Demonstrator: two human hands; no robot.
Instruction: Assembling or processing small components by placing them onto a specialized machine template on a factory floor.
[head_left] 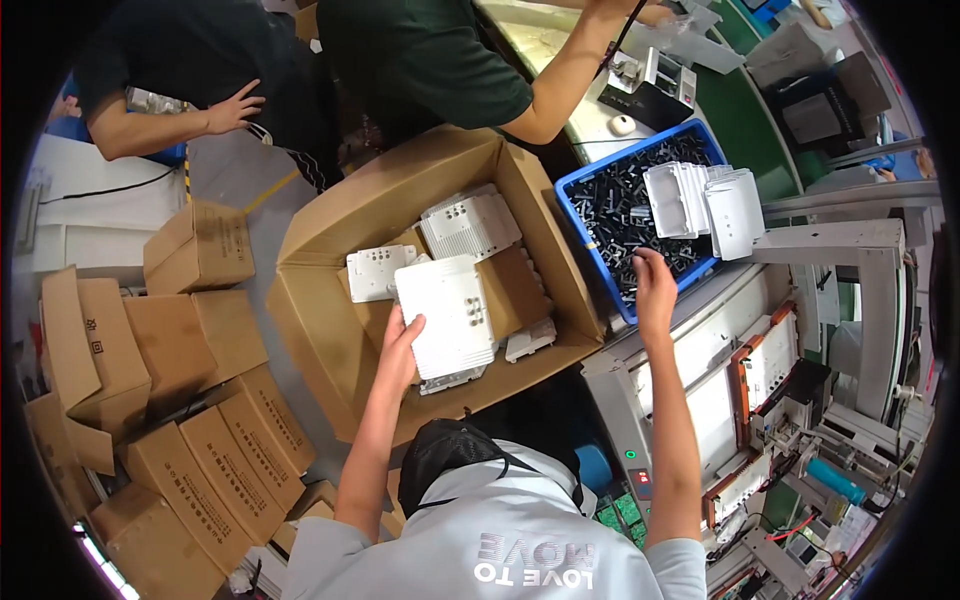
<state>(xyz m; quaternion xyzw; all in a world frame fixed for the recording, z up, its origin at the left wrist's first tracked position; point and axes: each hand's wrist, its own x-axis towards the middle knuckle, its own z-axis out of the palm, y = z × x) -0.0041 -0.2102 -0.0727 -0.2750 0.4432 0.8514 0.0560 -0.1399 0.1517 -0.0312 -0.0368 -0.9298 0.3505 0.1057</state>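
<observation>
fingers (408, 330) of the left hand (400, 350) are shown curled round the left edge of a white plastic housing (448, 315), which is gripped and held tilted above the open cardboard box (330, 330). the housing is located over the middle of the box, with its lower end near the box's near wall. two further white housings (470, 222) are seen deeper in the box, beyond the held one, and a smaller white part (530, 340) is seen just right of it, on a brown cardboard divider (515, 290). the right hand (655, 285) is placed to the right of the box, over the near edge of a blue bin (590, 185); its fingers are lowered among small black parts (620, 215), and whether anything is pinched cannot be told. white housings (700, 200) are stacked upright in the far right part of the bin. closed cardboard cartons (190, 350) are piled to the left of the box. a machine with white panels (720, 390) is seen to the right of the box, below the bin. beyond the box, two other people are shown, one arm (560, 85) being stretched toward a counter (530, 45).
</observation>
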